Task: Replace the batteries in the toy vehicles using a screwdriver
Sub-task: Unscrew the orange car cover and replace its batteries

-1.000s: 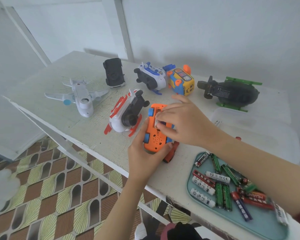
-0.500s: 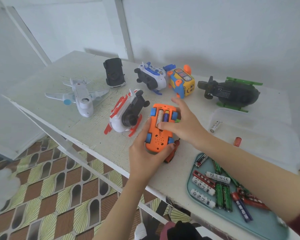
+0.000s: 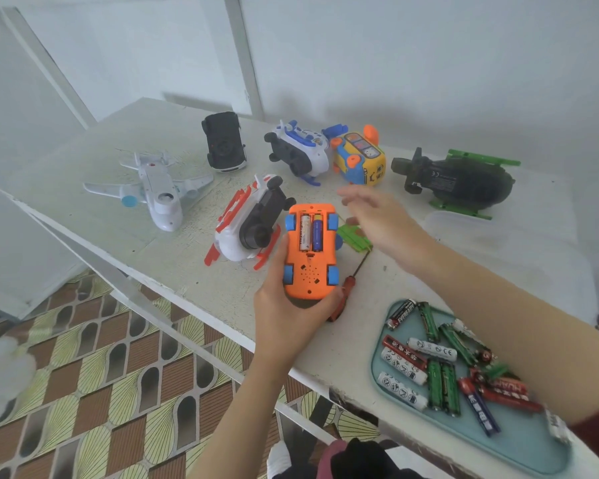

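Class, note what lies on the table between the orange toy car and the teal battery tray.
A red-handled screwdriver, right beside the orange toy car; from it to the teal battery tray the tabletop is bare. Seen in the head view.

Left hand (image 3: 283, 318) curled, gripping; right hand (image 3: 382, 225) open, lifted

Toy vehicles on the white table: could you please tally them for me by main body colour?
White: 3 (white plastic aeroplane, white-and-blue toy aircraft, white-and-red toy aircraft)
Black: 1 (black toy car)
Yellow: 1 (yellow-and-blue toy bus)
Dark green: 1 (dark green toy helicopter)
Orange: 1 (orange plastic car, in the left hand's grip)
Total: 7
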Motion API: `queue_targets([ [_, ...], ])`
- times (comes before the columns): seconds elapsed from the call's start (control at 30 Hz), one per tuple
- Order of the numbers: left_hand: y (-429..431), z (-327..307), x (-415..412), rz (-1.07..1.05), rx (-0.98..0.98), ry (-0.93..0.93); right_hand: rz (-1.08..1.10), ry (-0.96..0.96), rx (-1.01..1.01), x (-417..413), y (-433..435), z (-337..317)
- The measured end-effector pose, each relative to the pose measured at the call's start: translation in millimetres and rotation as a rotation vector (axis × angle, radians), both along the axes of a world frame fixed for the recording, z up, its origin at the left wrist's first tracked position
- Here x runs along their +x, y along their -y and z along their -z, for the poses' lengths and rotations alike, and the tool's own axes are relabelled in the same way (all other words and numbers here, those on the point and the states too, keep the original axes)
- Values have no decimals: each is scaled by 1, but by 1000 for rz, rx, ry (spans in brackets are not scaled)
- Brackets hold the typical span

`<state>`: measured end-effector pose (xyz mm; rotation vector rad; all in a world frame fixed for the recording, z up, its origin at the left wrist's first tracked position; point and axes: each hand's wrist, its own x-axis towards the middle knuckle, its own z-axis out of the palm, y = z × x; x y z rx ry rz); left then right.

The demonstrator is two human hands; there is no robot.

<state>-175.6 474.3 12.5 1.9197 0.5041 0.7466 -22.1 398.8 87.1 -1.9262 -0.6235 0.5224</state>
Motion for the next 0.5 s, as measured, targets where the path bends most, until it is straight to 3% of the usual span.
queue_targets([
  [0.1, -2, 3, 0, -37, -27, -4, 54, 170, -146, 11, 9, -11],
  [0.23, -2, 5, 0, -59, -33, 7, -71, 434, -537, 3, 16, -14],
  [0.4, -2, 4, 1, -37, -18, 24, -110, 529, -801, -24, 9, 7],
  [0.5, -1, 2, -1, -15, -22, 32, -154, 451, -846, -28, 4, 12],
])
